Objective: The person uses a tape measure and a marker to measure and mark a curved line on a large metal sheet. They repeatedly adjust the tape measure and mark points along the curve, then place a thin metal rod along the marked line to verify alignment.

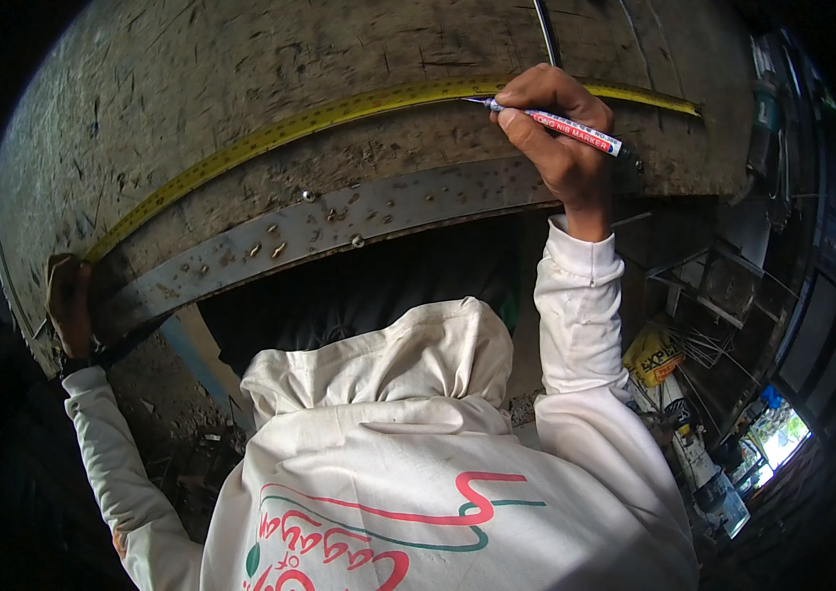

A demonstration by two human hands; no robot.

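A yellow tape measure (270,135) is stretched across a worn wooden tabletop (240,59). At its left end my left hand (68,300) is closed, its fingers curled at the tape; that hand is dark and partly hard to see. My right hand (566,148) grips a white and red marker pen (580,130) between thumb and fingers. The purple tip of the marker points left and lies right by the tape's near edge. Beyond my right hand, the tape runs on to a free end at the right.
A grey metal strip (270,231) with rust spots lines the table's near edge, with small shiny bits (308,196) beside it. A thin metal rod (546,30) lies past my right hand. Metal frames (723,286) and a yellow bag (654,355) are at the lower right.
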